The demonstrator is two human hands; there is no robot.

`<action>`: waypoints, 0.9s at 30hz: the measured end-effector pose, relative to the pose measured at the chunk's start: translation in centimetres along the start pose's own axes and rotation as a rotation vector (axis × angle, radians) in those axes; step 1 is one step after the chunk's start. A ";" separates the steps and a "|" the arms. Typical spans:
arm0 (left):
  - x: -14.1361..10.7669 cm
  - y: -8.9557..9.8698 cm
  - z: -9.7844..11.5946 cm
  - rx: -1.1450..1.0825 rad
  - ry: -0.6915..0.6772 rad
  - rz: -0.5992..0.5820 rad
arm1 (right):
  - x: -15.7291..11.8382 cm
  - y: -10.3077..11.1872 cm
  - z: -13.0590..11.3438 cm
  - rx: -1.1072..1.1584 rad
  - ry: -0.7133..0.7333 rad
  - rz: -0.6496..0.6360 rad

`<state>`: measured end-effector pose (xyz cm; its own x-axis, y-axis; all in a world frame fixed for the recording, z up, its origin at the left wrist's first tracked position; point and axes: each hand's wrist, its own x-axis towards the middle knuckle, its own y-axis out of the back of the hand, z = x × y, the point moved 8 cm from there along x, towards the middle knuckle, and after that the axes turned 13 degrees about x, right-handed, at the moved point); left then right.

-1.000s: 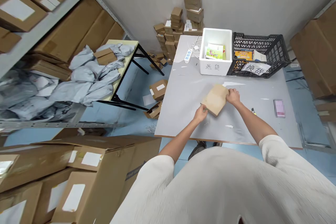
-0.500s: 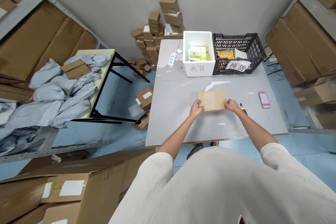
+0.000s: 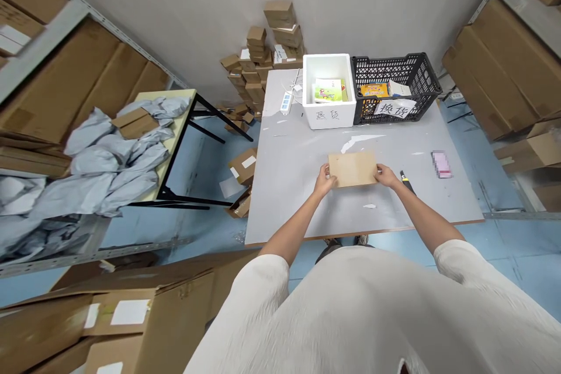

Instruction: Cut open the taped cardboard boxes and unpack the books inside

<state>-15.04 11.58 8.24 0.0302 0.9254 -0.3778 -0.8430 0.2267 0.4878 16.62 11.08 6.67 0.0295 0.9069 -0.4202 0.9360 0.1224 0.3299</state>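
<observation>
Spreading beneath and around the grip, a grey-topped rectangular table [image 3: 284,193] is hidden in part along its near edge by both forearms. Nearer, well left of the grip, a big brown cardboard carton [image 3: 179,310] is cut off by the frame's lower left. Beyond the grip to the right stands a black plastic mesh crate [image 3: 366,114]; a white paper sign [image 3: 394,108] covers some of its near wall. Left of it, beyond the grip, a square white foam box [image 3: 326,123] hides the lower part of the green-and-white booklets [image 3: 328,90] inside.

The flat, tan, rectangular cardboard package [image 3: 353,169] is held over the table between the bare left hand [image 3: 324,182] and the bare right hand [image 3: 386,176], both clamped on its short ends. Fingertips curled round those ends are hard to make out, and whether its underside touches the table cannot be told. Just right of the grip, a narrow black-and-yellow tool [image 3: 407,181] runs up to the right forearm, which seems to cover its near end. Farther right, a pink phone-like slab [image 3: 441,165] is blurred into blocks.

A second ago the package was askew, with the right hand farther out than the left; now its long side faces the person squarely, hands nearly level. More of the tool shows.
</observation>
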 end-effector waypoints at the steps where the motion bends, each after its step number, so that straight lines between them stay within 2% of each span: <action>1: 0.1 0.1 0.1 -0.008 -0.005 0.007 | 0.0 0.1 -0.1 0.034 0.005 0.013; 4: 0.7 0.6 0.5 -0.040 -0.047 0.034 | 0.1 0.3 -0.8 0.156 0.060 0.053; 7: 1.4 0.9 0.6 -0.109 -0.081 0.077 | 0.1 -0.5 -1.7 0.304 0.116 0.016; 12: 1.4 0.3 -2.3 -0.164 0.042 0.083 | -0.6 -1.9 -0.6 0.405 0.069 -0.095; 17: -0.2 0.1 -4.4 -0.147 0.111 0.045 | -1.6 -1.7 1.4 0.326 0.014 -0.161; 19: -0.6 0.4 -4.3 -0.136 0.112 0.048 | -1.6 -1.1 1.9 0.284 -0.005 -0.137; 22: -0.4 1.1 -3.1 -0.119 0.094 0.077 | -0.9 0.4 2.1 0.291 -0.058 -0.012; 24: 0.2 1.4 -2.0 -0.116 0.060 0.102 | -0.4 0.9 1.7 0.332 -0.074 0.051; 27: 0.9 1.5 -0.5 -0.120 -0.012 0.107 | 0.1 0.6 0.2 0.397 -0.041 0.054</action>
<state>-16.56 12.63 8.23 -0.0571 0.9459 -0.3194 -0.8998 0.0898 0.4269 17.30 11.13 6.69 0.0884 0.8902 -0.4469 0.9953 -0.0973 0.0033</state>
